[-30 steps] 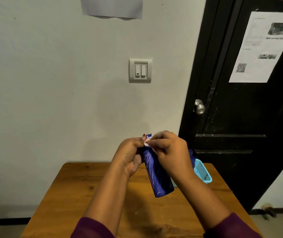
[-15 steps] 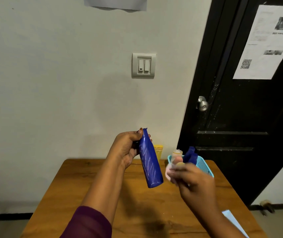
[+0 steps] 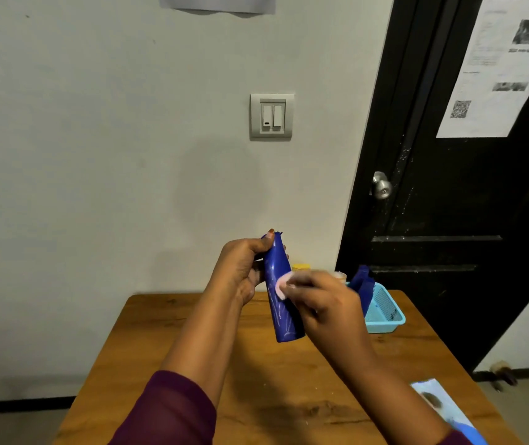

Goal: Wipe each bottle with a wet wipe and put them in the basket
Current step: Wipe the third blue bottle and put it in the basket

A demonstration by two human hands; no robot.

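above the middle of the bench [image 3: 192, 348], two hands meet on one blue bottle [image 3: 284, 319]. the left hand [image 3: 243, 271] grips its narrow upper end, thumb on top and fingers curled behind, so the bottle hangs nearly upright, wide end down and tilted a little to the right, clear of the wood. the right hand [image 3: 324, 303] is curled and slightly blurred; it pinches one small pale wipe [image 3: 280, 286] and presses it against the middle of the bottle.

one light blue basket [image 3: 388, 316] sits at the far right of the bench, near the door [image 3: 449, 220]. a second bottle [image 3: 364, 284], also blue, leans inside it at its left end. just left of that a pale-topped thing [image 3: 340, 275] peeks over the right hand; i cannot tell whether it is in the basket. one yellow cap [image 3: 300, 268] shows behind the held bottle, by the wall.

one flat packet [image 3: 446, 409] lies at the near right edge of the bench. the wall carries one switch [image 3: 272, 117] with two rockers. the black door has one round knob [image 3: 382, 186] and one printed sheet [image 3: 497, 69].
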